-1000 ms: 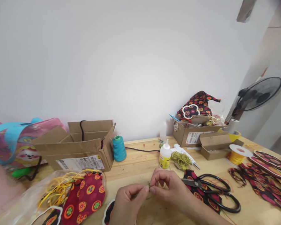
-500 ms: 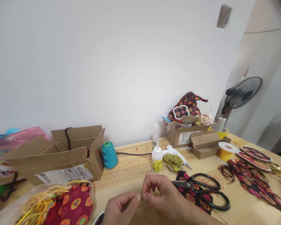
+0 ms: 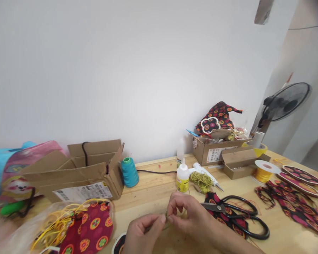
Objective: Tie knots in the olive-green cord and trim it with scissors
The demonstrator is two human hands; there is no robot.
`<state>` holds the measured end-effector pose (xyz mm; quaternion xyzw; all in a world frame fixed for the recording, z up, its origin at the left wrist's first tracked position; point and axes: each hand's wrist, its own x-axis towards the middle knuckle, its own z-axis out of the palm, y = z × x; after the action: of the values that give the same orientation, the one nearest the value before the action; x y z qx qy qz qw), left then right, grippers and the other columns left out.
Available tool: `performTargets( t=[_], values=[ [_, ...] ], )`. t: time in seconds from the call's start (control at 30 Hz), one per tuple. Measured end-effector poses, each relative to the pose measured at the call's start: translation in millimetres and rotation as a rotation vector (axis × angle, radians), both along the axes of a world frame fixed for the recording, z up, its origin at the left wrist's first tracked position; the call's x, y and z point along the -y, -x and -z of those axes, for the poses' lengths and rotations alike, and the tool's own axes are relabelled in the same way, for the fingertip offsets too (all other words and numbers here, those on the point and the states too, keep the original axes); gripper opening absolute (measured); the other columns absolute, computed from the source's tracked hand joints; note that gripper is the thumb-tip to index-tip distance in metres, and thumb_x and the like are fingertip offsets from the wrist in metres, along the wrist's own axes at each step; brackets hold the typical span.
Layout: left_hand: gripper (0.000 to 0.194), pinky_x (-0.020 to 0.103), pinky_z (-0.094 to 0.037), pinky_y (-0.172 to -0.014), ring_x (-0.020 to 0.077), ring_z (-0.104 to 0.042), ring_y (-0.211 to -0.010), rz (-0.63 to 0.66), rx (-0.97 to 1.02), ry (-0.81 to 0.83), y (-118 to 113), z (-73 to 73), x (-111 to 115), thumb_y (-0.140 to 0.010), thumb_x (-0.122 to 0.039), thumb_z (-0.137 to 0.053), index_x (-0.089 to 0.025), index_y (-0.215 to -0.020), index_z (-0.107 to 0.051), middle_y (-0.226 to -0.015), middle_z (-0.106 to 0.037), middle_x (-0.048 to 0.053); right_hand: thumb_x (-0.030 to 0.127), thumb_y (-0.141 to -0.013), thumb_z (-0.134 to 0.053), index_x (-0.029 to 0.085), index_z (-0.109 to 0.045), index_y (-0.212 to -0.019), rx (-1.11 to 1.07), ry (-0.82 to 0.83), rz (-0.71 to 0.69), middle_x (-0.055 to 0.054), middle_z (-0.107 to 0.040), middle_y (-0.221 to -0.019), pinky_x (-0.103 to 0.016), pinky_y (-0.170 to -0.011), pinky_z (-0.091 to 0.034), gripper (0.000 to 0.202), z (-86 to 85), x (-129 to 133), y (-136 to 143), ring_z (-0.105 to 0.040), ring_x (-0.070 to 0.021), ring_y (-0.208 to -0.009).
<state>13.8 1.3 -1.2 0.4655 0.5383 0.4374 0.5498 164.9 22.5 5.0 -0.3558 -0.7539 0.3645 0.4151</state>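
Observation:
My left hand (image 3: 145,231) and my right hand (image 3: 188,215) meet low in the middle, fingertips almost touching over the wooden table. Both are pinched on a thin greenish cord (image 3: 166,224), mostly hidden by the fingers. Beyond the right hand stand a yellow-labelled glue bottle (image 3: 182,180) and a bundle of olive-green cord (image 3: 201,180). Black-handled scissors (image 3: 220,208) lie to the right on dark patterned fabric (image 3: 213,199). Beside the left hand, a white-edged patterned piece (image 3: 117,243) is partly covered.
An opened cardboard box (image 3: 82,176) and teal thread cone (image 3: 130,173) stand left, behind yellow cords (image 3: 51,222) and maroon fabric (image 3: 95,225). Rightward are a white glue gun (image 3: 205,173), a filled box (image 3: 205,151), a yellow ribbon spool (image 3: 263,174) and a fan (image 3: 286,102).
The whole scene has shifted slightly right in view as the head turned. Both hands keep their pinch close together, with little other visible movement.

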Motion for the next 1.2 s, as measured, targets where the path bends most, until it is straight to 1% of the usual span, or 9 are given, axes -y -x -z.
performTargets(
  t=[0.1, 0.17, 0.33, 0.5, 0.73, 0.83, 0.93, 1.03, 1.2],
  values=[
    [0.041, 0.017, -0.01, -0.033, 0.0033, -0.017, -0.034, 0.071, 0.09, 0.039, 1.2, -4.8, 0.8, -0.053, -0.054, -0.068, -0.013, -0.048, -0.063, -0.032, -0.028, -0.01, 0.01, -0.068, -0.054, 0.016, -0.055, -0.063, -0.015, 0.057, -0.026, 0.003, -0.048, -0.064, -0.022, -0.057, -0.034, 0.008, -1.4, -0.8, -1.8, -0.043, -0.0103, -0.062],
    [0.041, 0.018, -0.004, -0.033, 0.0019, -0.01, -0.031, 0.112, 0.119, 0.062, 3.3, -3.6, 0.6, -0.055, -0.054, -0.067, -0.014, -0.048, -0.058, -0.03, -0.022, -0.012, 0.014, -0.07, -0.055, 0.015, -0.055, -0.064, -0.041, 0.118, -0.051, 0.002, -0.047, -0.063, -0.021, -0.055, -0.033, 0.006, -1.0, -1.2, -2.7, -0.041, -0.0096, -0.059],
    [0.039, 0.018, -0.004, -0.032, 0.001, -0.009, -0.029, 0.154, 0.183, 0.111, 7.9, 2.1, -0.3, -0.055, -0.052, -0.067, -0.014, -0.052, -0.058, -0.028, -0.023, -0.013, 0.022, -0.072, -0.056, 0.014, -0.054, -0.065, -0.127, 0.284, -0.1, 0.004, -0.043, -0.058, -0.02, -0.047, -0.026, 0.011, 2.8, -1.4, -1.8, -0.034, -0.0074, -0.051],
    [0.034, 0.017, -0.005, -0.032, 0.0005, -0.011, -0.029, 0.151, 0.244, 0.133, 7.5, -5.0, 0.6, -0.054, -0.045, -0.07, -0.011, -0.061, -0.067, -0.029, -0.026, -0.013, 0.034, -0.071, -0.06, 0.014, -0.051, -0.066, -0.208, 0.402, -0.125, 0.005, -0.041, -0.056, -0.019, -0.045, -0.023, 0.023, 3.7, -1.7, 1.3, -0.031, -0.0065, -0.049],
    [0.028, 0.017, -0.003, -0.033, -0.0003, -0.01, -0.031, 0.106, 0.126, 0.115, 4.8, -12.2, 2.0, -0.051, -0.035, -0.074, -0.012, -0.068, -0.072, -0.033, -0.033, -0.011, 0.036, -0.069, -0.063, 0.013, -0.05, -0.064, -0.248, 0.452, -0.121, 0.004, -0.042, -0.055, -0.019, -0.045, -0.023, 0.026, 4.8, -3.0, 1.6, -0.032, -0.0064, -0.049],
    [0.032, 0.017, -0.008, -0.032, 0.0012, -0.015, -0.032, 0.075, 0.109, 0.122, 3.3, -13.1, 2.5, -0.05, -0.038, -0.075, -0.013, -0.07, -0.073, -0.034, -0.036, -0.009, 0.033, -0.069, -0.062, 0.013, -0.051, -0.064, -0.244, 0.443, -0.113, 0.004, -0.042, -0.056, -0.019, -0.045, -0.023, 0.023, 5.5, -2.3, 1.2, -0.031, -0.0064, -0.049],
    [0.031, 0.016, -0.024, -0.036, 0.0044, -0.03, -0.037, 0.038, 0.146, 0.073, 1.1, -13.4, 2.5, -0.048, -0.04, -0.075, -0.014, -0.065, -0.074, -0.037, -0.045, -0.006, 0.028, -0.07, -0.061, 0.013, -0.052, -0.064, -0.23, 0.419, -0.106, 0.004, -0.042, -0.056, -0.02, -0.045, -0.023, 0.018, 4.5, -1.0, 1.6, -0.031, -0.0066, -0.049],
    [0.026, 0.016, -0.032, -0.044, 0.0064, -0.038, -0.042, 0.009, 0.153, 0.024, -0.4, -12.0, 2.0, -0.046, -0.038, -0.077, -0.016, -0.06, -0.074, -0.036, -0.045, -0.006, 0.022, -0.069, -0.059, 0.013, -0.054, -0.063, -0.205, 0.367, -0.084, 0.004, -0.043, -0.056, -0.021, -0.046, -0.024, 0.012, 1.8, -0.2, 2.1, -0.031, -0.0071, -0.05],
    [0.03, 0.019, -0.04, -0.052, 0.0123, -0.052, -0.053, 0.072, 0.219, 0.043, 1.5, -5.6, 0.7, -0.051, -0.038, -0.075, -0.015, -0.071, -0.075, -0.047, -0.06, 0.0, 0.015, -0.069, -0.056, 0.013, -0.056, -0.063, -0.08, 0.177, -0.025, 0.002, -0.047, -0.06, -0.022, -0.052, -0.031, 0.007, -3.6, 0.4, 0.2, -0.04, -0.0097, -0.056]
  ],
)
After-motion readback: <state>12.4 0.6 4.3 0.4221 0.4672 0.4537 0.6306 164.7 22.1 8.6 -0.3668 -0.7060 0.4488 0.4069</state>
